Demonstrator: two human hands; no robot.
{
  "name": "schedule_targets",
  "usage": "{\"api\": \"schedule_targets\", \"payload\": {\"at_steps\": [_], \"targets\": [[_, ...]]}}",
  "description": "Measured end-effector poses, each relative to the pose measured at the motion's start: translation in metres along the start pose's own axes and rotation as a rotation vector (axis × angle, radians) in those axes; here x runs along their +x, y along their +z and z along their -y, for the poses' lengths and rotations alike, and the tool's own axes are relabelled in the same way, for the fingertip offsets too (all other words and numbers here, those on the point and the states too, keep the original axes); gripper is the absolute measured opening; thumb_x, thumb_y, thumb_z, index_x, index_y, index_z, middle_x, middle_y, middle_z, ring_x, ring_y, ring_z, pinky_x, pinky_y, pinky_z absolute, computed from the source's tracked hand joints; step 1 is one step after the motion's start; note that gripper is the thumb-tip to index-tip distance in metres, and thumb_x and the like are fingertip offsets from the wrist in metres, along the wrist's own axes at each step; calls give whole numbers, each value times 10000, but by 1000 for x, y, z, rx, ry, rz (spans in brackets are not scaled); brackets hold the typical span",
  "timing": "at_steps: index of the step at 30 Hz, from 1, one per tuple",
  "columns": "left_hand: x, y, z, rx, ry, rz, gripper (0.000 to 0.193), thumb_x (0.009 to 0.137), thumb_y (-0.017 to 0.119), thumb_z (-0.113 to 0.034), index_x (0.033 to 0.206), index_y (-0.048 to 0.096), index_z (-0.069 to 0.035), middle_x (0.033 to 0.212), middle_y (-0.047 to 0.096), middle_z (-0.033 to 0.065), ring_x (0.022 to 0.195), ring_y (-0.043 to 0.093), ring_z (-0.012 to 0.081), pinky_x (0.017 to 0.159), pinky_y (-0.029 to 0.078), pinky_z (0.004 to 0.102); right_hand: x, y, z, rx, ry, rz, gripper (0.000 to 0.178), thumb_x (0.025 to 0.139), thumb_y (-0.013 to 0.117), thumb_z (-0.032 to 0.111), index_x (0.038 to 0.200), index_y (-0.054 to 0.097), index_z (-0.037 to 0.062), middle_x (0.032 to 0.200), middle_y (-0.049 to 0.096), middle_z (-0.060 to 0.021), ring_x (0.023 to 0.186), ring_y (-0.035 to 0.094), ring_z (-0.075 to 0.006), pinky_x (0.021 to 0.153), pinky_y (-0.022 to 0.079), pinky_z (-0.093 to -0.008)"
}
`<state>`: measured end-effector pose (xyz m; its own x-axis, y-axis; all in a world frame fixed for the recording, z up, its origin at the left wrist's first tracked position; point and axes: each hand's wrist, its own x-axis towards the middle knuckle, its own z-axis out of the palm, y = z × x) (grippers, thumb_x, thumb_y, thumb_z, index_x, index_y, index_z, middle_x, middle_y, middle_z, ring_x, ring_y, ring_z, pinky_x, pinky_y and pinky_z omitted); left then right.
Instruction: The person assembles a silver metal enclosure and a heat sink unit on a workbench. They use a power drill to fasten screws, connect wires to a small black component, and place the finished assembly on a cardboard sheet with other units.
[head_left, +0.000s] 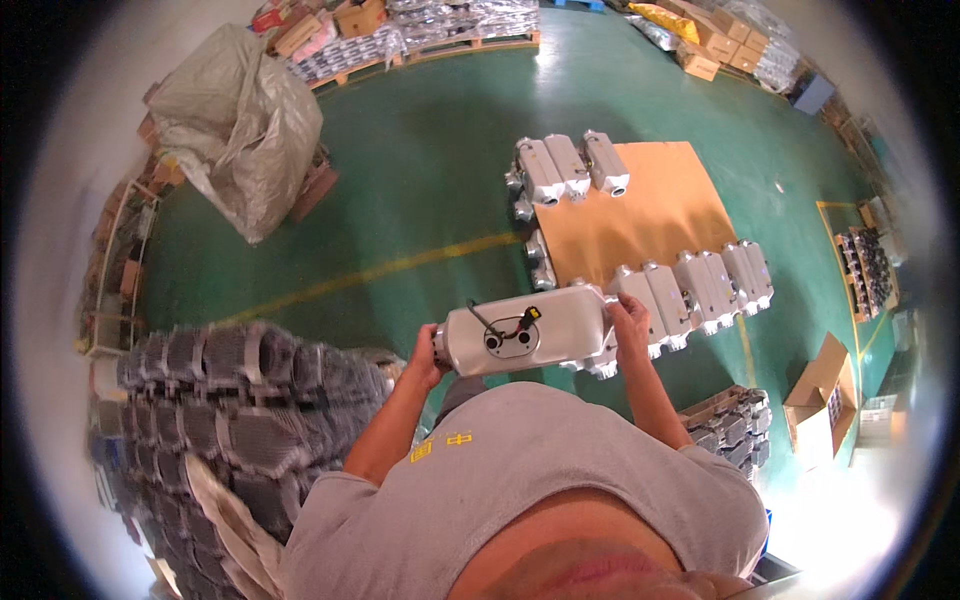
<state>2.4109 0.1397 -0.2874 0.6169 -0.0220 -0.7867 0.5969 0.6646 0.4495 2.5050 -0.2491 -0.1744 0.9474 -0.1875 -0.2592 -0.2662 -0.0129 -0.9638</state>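
Green floor (420,190) surrounds cardboard (635,210); left fingers (427,346) and right fingers (624,312) clamp a silver casing (562,328).

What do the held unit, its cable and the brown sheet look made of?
Held unit: probably metal, satin silver, judging by its soft sheen. Cable: likely plastic or rubber sheathing, dark and flexibly curved. Brown sheet: probably cardboard, going by its matte tan face.
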Motion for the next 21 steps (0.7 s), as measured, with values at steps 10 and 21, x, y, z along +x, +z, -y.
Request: {"api": "schedule_targets", "payload": {"at_steps": [10, 21], "targets": [[134, 35, -229, 224, -9, 0, 392, 906, 506, -509, 1077, 630, -180, 975, 674, 31, 860, 642, 213, 769, 527, 433, 116, 132, 61, -33, 66, -218, 613, 821, 670, 137, 1334, 523, -165, 1223, 650, -223, 1107, 630, -257, 997, 471, -352], [283, 148, -436, 567, 20, 89, 465, 892, 490, -507, 1192, 640, -184, 1114, 689, 30, 988, 661, 247, 848, 534, 461, 317, 211, 18, 225, 216, -245, 337, 792, 677, 179, 996, 680, -89, 904, 673, -98, 827, 614, -180, 732, 485, -320]]}}
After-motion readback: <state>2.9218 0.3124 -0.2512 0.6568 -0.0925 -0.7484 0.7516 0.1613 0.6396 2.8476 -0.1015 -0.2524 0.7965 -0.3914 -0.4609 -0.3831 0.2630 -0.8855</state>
